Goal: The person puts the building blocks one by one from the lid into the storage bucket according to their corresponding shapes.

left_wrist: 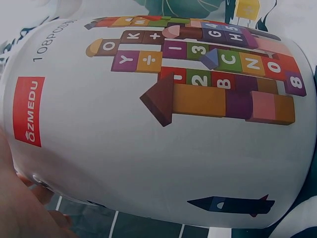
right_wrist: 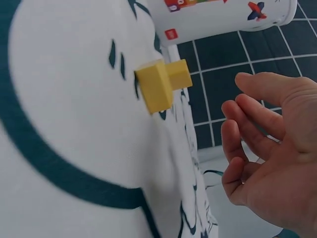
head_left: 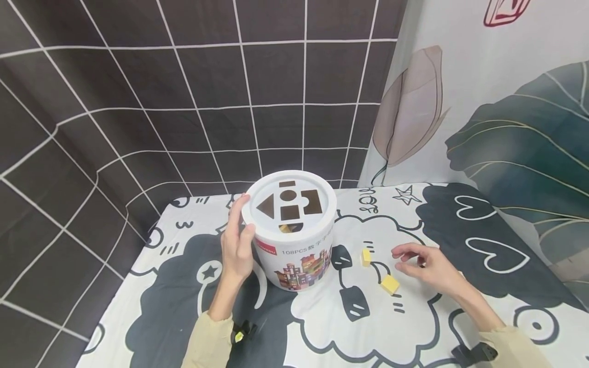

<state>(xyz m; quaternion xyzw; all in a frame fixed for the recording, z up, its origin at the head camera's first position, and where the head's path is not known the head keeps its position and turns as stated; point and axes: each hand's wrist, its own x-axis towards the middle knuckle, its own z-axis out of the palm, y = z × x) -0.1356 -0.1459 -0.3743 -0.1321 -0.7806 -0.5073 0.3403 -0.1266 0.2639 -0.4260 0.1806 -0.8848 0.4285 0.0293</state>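
Observation:
A white bucket (head_left: 294, 255) stands upright on the cloth, with printed coloured blocks and "108PCS" on its side. Its white lid (head_left: 317, 230) has several shaped cut-outs, and something yellow shows through the front one. My left hand (head_left: 238, 250) rests against the bucket's left side, thumb near the front rim and fingers further back, fairly straight. To the right of the bucket lie a small yellow block (head_left: 365, 257) and a flat-looking yellow block (head_left: 390, 284). My right hand (head_left: 428, 266) hovers just right of them, fingers loosely bent with nothing held.
The surface is covered by a black-and-white cartoon cloth (head_left: 368, 332). Behind it hangs a dark sheet with white grid lines (head_left: 276, 76), and a pale leaf-printed curtain (head_left: 460, 30) is at the right. Both wrists carry dark straps (head_left: 476, 354).

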